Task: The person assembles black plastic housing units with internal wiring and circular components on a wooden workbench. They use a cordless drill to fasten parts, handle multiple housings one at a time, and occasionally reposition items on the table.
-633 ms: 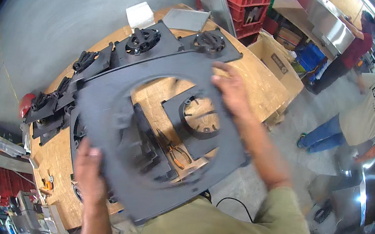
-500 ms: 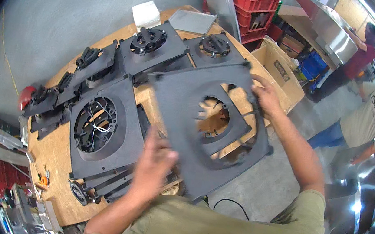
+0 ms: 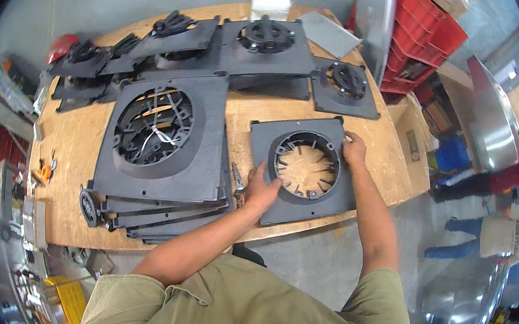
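In front of me a black square plate (image 3: 265,212) with a raised round collar and inward prongs lies nearly flat on the wooden table (image 3: 394,172). My left hand (image 3: 263,192) grips it at the left, the thumb on the collar's rim. At its far right edge, my right hand (image 3: 354,150) curls its fingers around the side. A slim metal tool (image 3: 238,177) lies left of the plate. Beside it rises a stack of similar plates, the top plate (image 3: 199,174) bearing white wire ties (image 3: 162,136) in its opening.
More black plates with round burner-like fittings (image 3: 265,35) stand along the far side, another plate (image 3: 348,89) at far right. A white box (image 3: 271,1) and a flat grey panel (image 3: 330,33) sit behind. Red crates (image 3: 417,39), a cardboard box (image 3: 409,132) and two people are rightward.
The large plate that I held tilted above another plate has come down onto the table. My left hand, held off it before, now touches the plate. The view has turned.
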The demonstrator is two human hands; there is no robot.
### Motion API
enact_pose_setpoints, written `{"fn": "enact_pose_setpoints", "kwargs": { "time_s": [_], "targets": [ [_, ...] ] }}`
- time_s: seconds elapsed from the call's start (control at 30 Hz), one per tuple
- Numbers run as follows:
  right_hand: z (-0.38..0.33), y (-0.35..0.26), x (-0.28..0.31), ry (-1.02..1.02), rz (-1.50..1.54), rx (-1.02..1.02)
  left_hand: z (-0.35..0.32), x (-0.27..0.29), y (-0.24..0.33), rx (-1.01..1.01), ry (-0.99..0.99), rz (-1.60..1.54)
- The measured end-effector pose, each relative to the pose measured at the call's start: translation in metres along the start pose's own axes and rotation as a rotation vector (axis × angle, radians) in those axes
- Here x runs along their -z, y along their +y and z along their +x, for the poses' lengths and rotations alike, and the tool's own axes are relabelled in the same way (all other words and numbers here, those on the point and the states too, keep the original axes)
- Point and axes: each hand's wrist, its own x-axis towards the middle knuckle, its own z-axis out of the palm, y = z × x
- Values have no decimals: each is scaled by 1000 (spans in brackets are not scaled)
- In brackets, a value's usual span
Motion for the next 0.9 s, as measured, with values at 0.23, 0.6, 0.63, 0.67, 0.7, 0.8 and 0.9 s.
{"fn": "enact_pose_setpoints", "kwargs": {
  "time_s": [0.23,0.6,0.63,0.67,0.7,0.8,0.9],
  "targets": [
    [-64,-39,20,197,-107,352,-78,112,72,-403,-768,156],
    [-292,-112,-107,-770,-367,617,13,312,87,-150,21,26],
    [-294,-111,-113,-759,-392,572,14,311,81,-135,27,-55],
    [-294,-110,-117,-729,-410,642,14,310,78,-98,38,-128],
    [-293,-109,-119,-742,-460,651,14,308,77,-112,47,-95],
    [-292,-108,-118,-767,-479,599,13,308,87,-151,45,81],
    [-299,-106,-112,-769,-426,584,13,308,105,-223,116,338]
  ]
}}
